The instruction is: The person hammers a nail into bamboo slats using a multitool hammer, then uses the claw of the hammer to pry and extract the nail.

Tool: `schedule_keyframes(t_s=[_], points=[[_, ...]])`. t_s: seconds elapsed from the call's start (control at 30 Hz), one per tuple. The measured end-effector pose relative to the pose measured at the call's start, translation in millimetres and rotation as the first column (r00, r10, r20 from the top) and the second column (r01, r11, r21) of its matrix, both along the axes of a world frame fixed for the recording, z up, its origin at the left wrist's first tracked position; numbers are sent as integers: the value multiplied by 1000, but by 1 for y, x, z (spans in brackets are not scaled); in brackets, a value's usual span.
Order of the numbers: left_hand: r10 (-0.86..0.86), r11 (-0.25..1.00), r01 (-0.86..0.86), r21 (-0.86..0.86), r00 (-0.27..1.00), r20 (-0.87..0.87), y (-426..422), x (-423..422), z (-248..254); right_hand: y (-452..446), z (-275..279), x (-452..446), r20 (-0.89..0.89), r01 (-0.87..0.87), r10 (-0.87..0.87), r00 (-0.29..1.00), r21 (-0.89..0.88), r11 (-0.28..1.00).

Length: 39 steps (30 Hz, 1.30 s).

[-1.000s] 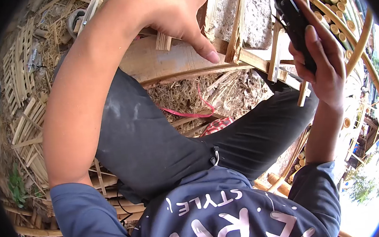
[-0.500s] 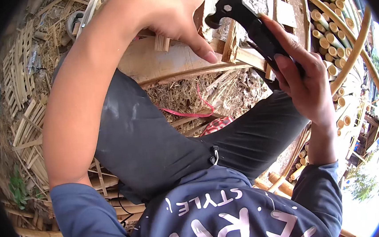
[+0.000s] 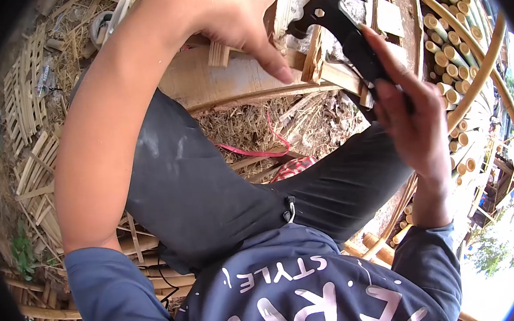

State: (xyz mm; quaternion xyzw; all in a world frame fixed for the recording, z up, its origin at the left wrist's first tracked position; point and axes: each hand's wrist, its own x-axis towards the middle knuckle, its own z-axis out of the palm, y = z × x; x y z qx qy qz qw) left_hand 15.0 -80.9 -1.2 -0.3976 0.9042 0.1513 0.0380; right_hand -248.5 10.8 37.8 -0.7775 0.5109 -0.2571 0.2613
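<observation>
My right hand (image 3: 416,118) is wrapped round the handle of a black multitool hammer (image 3: 343,27). Its curved claw points up and right, while the striking face is toward my left hand. At the top edge, my left hand (image 3: 234,23) has its thumb stretched out and apart. The other fingers are partly cut off by the frame, and I see nothing held there. Below that hand lie a wooden board (image 3: 193,84) and a short wood block (image 3: 218,55). Between the two hands, an upright wood strip (image 3: 314,56) stands near the hammer head.
Cut bamboo poles (image 3: 451,54) are stacked on the right, with a long curved bamboo pole (image 3: 480,85) beside them. Split bamboo strips (image 3: 25,88) lie at the left. A red strap (image 3: 256,153) rests on straw between my legs.
The hammer has shifted slightly right and down with my right hand, which is now a little blurred. My left hand has barely moved.
</observation>
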Motion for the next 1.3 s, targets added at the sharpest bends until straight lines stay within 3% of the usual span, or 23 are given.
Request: schedule_keyframes(t_s=[0.07, 0.1, 0.2, 0.27, 0.37, 0.47, 0.5, 0.53, 0.57, 0.63, 0.7, 0.77, 0.83, 0.9, 0.93, 1.0, 1.1, 1.17, 1.23, 1.3], points=[[4, 1000, -4, 14, 1000, 28, -1, -2, 2, 0, -5, -2, -18, -24, 24, 1000, -37, 999], [14, 1000, -15, 21, 1000, 28, -2, -2, 2, 1, -7, -1, 72, 26, -21, 997, -71, 997], [8, 993, -8, 114, 1000, 6, -8, 0, 0, 12, -19, 0, 84, 176, -165, 983, -147, 973], [19, 986, -28, 167, 998, 53, -12, -3, 5, 3, -17, -2, -64, -62, 54, 996, -137, 989], [50, 989, -53, 134, 998, 29, 5, -1, 15, 7, -10, 3, 248, 131, -99, 964, -116, 985], [29, 984, -43, 175, 996, 84, -6, -1, 5, 11, -27, 6, 182, 104, -75, 980, -154, 983], [15, 955, -51, 292, 992, 124, -19, -7, 12, 6, -22, 3, 19, -21, 23, 1000, -133, 991], [6, 945, -47, 323, 992, 124, -21, -8, 14, 9, -11, -1, -13, -9, 9, 1000, -44, 999], [-2, 934, -42, 354, 992, 124, -24, -9, 13, 10, -8, 2, 108, 83, -78, 991, -40, 996], [6, 970, -24, 240, 997, 75, -1, -2, 17, 14, -10, 11, 413, 262, -230, 881, -21, 965], [17, 980, -27, 195, 998, 52, -7, 0, 9, 12, -16, 13, 343, 262, -227, 911, -58, 963], [28, 970, -42, 240, 998, 62, -12, -5, 7, 15, 4, 7, 138, 203, -199, 970, -9, 979], [26, 953, -30, 302, 1000, 15, -17, 1, 6, 11, -6, 4, 254, 182, -160, 954, -65, 981], [2, 996, -5, 92, 1000, 31, -1, -1, -1, 13, -18, 0, 240, 71, -30, 970, -166, 984], [-7, 1000, 7, 26, 999, 34, 3, 0, 0, 15, -14, 0, 134, 50, -36, 990, -99, 994], [-39, 998, 40, 49, 999, -12, -4, -2, 1, 20, -3, 0, 47, 9, -8, 999, -16, 1000], [-36, 998, 39, 56, 998, -57, -3, 0, -7, 20, -8, 1, 460, 229, -182, 869, -49, 972], [-19, 998, 22, 64, 999, -38, -3, 2, -3, 20, -10, 11, 198, 139, -147, 969, 52, 989], [-30, 998, 33, 60, 998, -52, -3, 0, 2, 25, 2, 15, -85, 121, -108, 991, 163, 979], [-24, 999, 24, 29, 1000, 12, -9, 4, -6, 16, -2, 12, 174, 168, -168, 970, 15, 986]])
